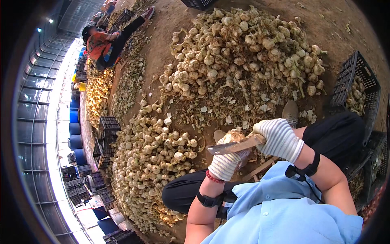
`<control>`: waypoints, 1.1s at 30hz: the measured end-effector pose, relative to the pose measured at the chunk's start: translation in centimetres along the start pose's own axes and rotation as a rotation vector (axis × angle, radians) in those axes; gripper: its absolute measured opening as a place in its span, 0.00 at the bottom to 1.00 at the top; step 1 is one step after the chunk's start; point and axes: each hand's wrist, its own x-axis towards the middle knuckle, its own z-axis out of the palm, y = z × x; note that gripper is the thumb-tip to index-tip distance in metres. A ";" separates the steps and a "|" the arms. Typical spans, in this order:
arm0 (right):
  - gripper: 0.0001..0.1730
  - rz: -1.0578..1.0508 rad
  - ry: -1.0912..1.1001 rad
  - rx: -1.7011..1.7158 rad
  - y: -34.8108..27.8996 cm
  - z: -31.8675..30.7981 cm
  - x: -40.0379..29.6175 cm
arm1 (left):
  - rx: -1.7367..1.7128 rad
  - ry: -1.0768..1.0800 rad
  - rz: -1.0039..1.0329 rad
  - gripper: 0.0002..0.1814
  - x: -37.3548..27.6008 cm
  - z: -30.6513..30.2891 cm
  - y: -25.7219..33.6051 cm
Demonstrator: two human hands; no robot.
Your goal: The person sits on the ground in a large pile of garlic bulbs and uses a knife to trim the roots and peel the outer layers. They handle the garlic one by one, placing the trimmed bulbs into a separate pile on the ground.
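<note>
My right hand [278, 138], in a striped white knit glove, grips the wooden handle of a knife [233, 146]. Its dark, worn blade points left across my other hand. My left hand [227, 161], gloved alike and with a red bead bracelet at the wrist, holds a garlic bulb [234, 136] just behind the blade; the fingers are partly hidden. Whether the edge touches the bulb I cannot tell. A large heap of untrimmed garlic [243, 52] with stalks and roots lies in front of me. Another heap of garlic bulbs [152, 158] spreads at my left.
Cut stalks and skins [213, 111] litter the ground near my shoes. A black plastic crate [365, 82] with garlic stands at the right, more crates behind it. Wooden slats [260, 169] lie between my legs. At the upper left a person [100, 44] sits by another garlic pile [99, 91].
</note>
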 end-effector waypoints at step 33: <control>0.10 0.099 0.289 0.323 -2.1 3.2 3.5 | -1.538 0.817 -0.019 0.12 1.7 0.6 -2.5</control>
